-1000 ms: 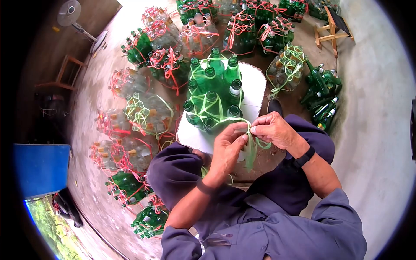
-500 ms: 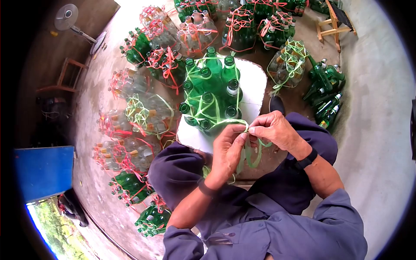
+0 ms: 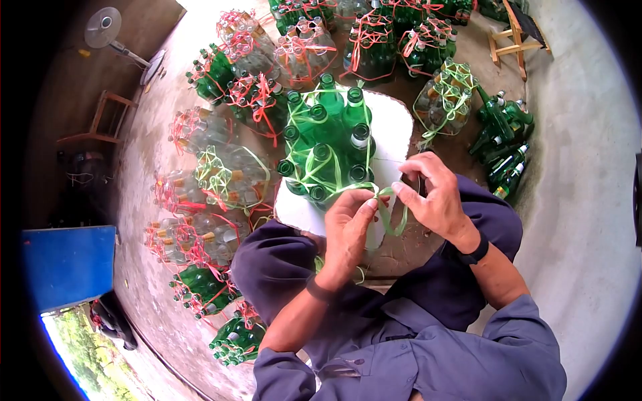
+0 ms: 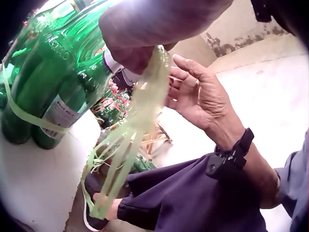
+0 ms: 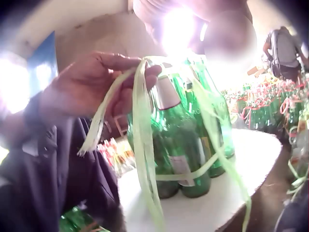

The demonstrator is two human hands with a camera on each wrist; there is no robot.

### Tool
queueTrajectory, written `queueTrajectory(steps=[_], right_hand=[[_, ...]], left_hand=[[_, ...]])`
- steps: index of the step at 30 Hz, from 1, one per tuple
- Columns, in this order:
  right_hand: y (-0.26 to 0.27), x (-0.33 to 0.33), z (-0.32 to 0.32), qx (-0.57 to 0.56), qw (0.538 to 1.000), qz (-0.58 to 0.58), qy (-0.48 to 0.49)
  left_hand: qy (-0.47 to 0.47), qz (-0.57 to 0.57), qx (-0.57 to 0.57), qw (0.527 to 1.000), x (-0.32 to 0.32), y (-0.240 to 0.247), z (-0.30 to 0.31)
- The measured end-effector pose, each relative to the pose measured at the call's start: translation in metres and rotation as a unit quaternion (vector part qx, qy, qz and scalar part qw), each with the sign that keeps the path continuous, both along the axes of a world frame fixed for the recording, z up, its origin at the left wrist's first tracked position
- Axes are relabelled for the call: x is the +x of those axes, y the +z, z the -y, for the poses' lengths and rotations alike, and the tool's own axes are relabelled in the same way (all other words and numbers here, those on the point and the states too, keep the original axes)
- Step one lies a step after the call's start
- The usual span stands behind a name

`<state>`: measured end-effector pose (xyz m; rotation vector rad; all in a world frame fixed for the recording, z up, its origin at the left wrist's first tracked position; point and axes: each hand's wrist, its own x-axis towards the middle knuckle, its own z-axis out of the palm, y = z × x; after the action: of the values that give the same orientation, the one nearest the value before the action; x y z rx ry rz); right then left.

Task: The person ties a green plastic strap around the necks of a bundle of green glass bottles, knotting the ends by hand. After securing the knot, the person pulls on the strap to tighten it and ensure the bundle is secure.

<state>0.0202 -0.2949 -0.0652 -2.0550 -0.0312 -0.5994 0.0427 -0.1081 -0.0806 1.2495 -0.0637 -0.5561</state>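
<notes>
A bundle of green glass bottles (image 3: 328, 137) stands upright on a white board (image 3: 391, 127), with light green plastic string (image 3: 314, 177) laced round the necks and a band lower round the bodies. At the near corner my left hand (image 3: 348, 224) pinches the string between thumb and forefinger, and loose ends dangle below it. My right hand (image 3: 438, 200) is just right of the string's loop (image 3: 399, 224). In the left wrist view, the right hand (image 4: 205, 96) has loosely bent fingers and nothing visible between them. Glare covers part of the right wrist view.
Many tied bottle bundles (image 3: 304, 50) stand on the floor ahead and to the left. Untied green bottles (image 3: 501, 134) lie in a heap by the right wall. A fan (image 3: 103, 27), a wooden stool (image 3: 518, 43) and a blue panel (image 3: 70, 264) are farther out.
My right hand has come off the string at the knot and shifted slightly right and up, its fingers loosening. The left hand keeps its pinch, while the hanging loop has changed shape.
</notes>
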Motion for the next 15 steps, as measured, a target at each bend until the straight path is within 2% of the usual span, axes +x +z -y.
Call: queueTrajectory(steps=[2,3,6,8,11,13,15], right_hand=[[0.013,-0.013,0.001,-0.009,0.995,-0.097,0.02],[0.005,-0.015,-0.002,0.053,0.992,-0.102,0.047],[-0.004,-0.016,-0.009,0.03,0.991,-0.098,0.085],[-0.002,-0.016,-0.011,0.047,0.985,-0.133,0.099],[-0.009,-0.015,-0.011,0.09,0.978,-0.153,0.111],[-0.012,-0.015,-0.01,0.195,0.953,-0.186,0.139],[-0.017,-0.017,-0.01,0.207,0.947,-0.201,0.143]], left_hand=[[0.013,-0.043,-0.024,0.999,0.0,0.0,0.0],[0.014,-0.042,-0.024,0.999,0.001,0.0,0.0],[0.026,-0.051,-0.021,0.998,0.0,0.002,0.001],[0.037,-0.076,-0.059,0.995,0.0,0.003,0.003],[0.033,-0.081,-0.05,0.995,0.0,0.001,0.003],[0.029,-0.076,-0.053,0.995,-0.001,0.0,0.004],[0.024,-0.071,-0.055,0.996,-0.002,-0.002,0.005]])
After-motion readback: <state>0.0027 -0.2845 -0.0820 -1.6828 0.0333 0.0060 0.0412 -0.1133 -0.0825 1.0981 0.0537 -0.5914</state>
